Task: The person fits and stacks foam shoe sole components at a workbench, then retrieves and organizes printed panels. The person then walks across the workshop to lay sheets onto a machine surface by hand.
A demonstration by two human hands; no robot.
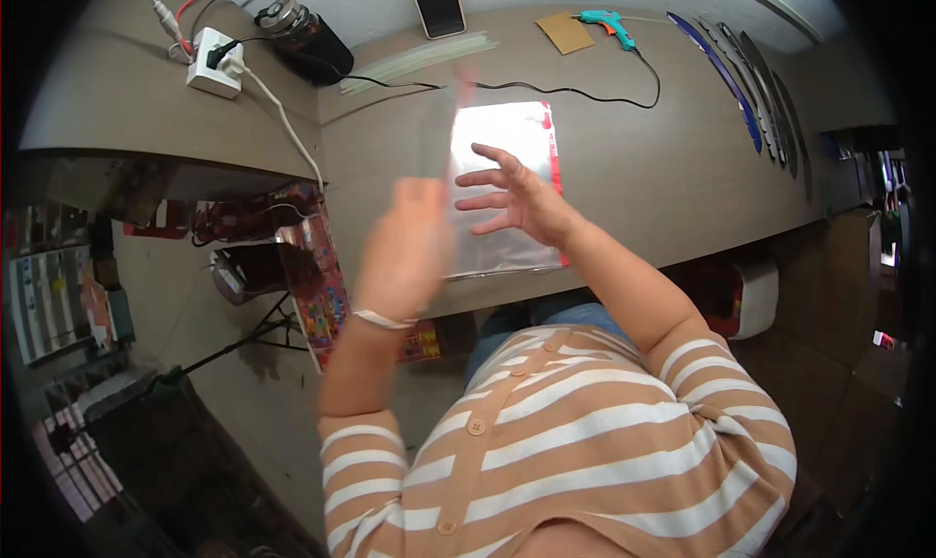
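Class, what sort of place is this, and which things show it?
Probably a craft or packing workspace: a teal glue gun, pale translucent sticks and red-edged clear plastic lie on the table.

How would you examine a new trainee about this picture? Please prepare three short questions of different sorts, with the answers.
1. Which hand has a pale band at its wrist?
2. True or false: the right hand, its fingers spread, is over the red-edged clear plastic.
3. What is beside the white power strip? A) phone B) black bottle C) glue gun

Key: 1. The left hand. 2. True. 3. B.
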